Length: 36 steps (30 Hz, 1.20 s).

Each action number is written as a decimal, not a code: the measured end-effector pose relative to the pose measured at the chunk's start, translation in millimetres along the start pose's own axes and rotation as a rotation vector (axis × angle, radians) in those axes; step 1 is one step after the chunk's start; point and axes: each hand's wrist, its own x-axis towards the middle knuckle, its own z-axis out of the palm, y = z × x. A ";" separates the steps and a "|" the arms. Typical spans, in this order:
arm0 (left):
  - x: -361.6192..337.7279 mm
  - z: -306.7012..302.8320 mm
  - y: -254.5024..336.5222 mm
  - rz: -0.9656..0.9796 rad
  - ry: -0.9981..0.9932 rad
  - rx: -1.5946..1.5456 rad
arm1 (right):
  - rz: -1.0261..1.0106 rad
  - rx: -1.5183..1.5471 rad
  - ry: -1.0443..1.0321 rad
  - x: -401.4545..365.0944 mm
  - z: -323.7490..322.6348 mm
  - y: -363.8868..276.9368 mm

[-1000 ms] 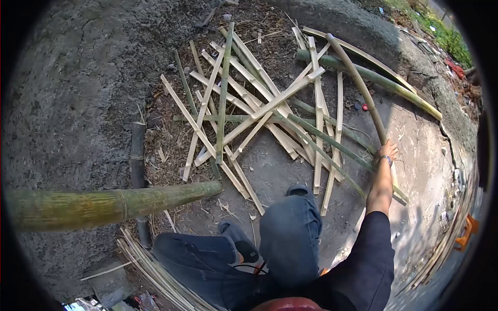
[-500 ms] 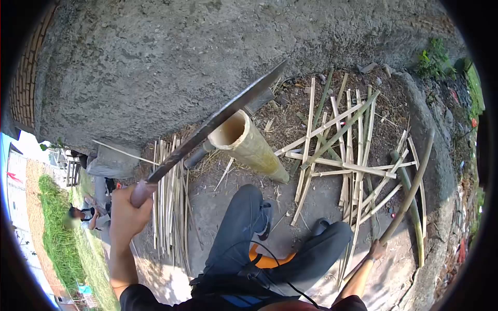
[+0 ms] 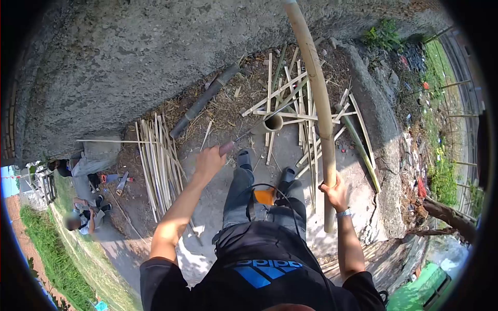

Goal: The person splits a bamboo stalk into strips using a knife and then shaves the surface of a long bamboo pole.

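My left hand is closed around the wooden handle of a long-bladed machete. Its blade points away to the right, seen nearly edge-on, and overlaps the open end of a thick bamboo tube in front of my feet. On the other side, my right hand grips a long, slightly curved wooden pole near its lower end. The pole rises steeply past the split bamboo strips, its far end at the top of the view.
More bamboo strips lie bundled at left. A dark bamboo length rests by the rough wall. A green pole lies near the stone ledge. Saws and a seated person are at far left.
The right hand has raised the pole from low at the right to upright in front. My left hand has lowered the machete and moved right. My view now sits higher, showing more of my body.
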 end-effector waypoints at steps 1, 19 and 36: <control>-3.0 2.3 7.3 0.006 0.005 -0.003 | -0.008 -0.066 0.022 -3.5 5.2 4.1; -7.4 19.5 32.5 -0.123 0.038 -0.024 | 0.014 0.409 0.083 169.6 171.3 -101.0; -31.2 48.7 20.2 -0.237 0.000 -0.093 | 0.172 0.555 0.270 147.5 235.9 -105.7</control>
